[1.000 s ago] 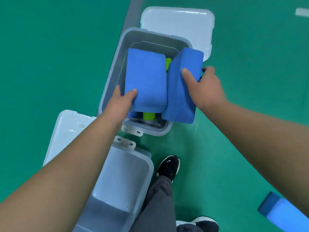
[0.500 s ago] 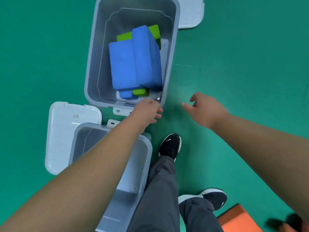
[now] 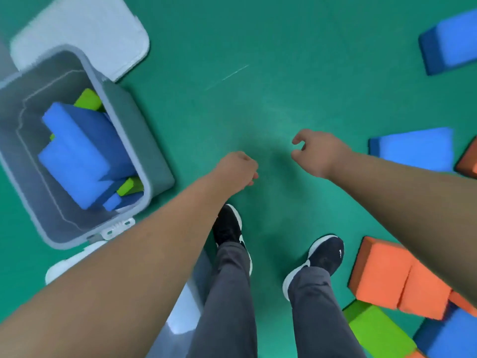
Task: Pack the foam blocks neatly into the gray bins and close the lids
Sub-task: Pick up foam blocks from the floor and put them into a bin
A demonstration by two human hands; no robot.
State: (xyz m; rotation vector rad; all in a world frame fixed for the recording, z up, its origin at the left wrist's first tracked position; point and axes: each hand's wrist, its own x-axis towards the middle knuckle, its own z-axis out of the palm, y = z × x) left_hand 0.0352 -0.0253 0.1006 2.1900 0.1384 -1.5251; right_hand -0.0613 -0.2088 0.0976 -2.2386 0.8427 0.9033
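The gray bin (image 3: 154,161) stands open at the left with two big blue foam blocks (image 3: 77,156) lying on green blocks (image 3: 130,186) inside it. Its white lid (image 3: 85,29) lies on the floor behind it. My left hand (image 3: 238,171) hangs over the bare green floor to the right of the bin, fingers loosely curled, holding nothing. My right hand (image 3: 318,153) hovers beside it, also empty with relaxed fingers. Loose blocks lie on the right: blue (image 3: 413,148), another blue (image 3: 450,40), orange (image 3: 382,272), green (image 3: 374,329).
A second gray bin (image 3: 185,306) shows partly under my left forearm, with its white lid (image 3: 67,264) beside it. My legs and black shoes (image 3: 229,228) stand at the bottom middle. More blue (image 3: 449,334) and orange (image 3: 468,158) blocks sit at the right edge.
Both hands let go of the blue blocks, which now lie in the bin, and pulled back. My view swung right, bringing the loose blocks on the floor into sight.
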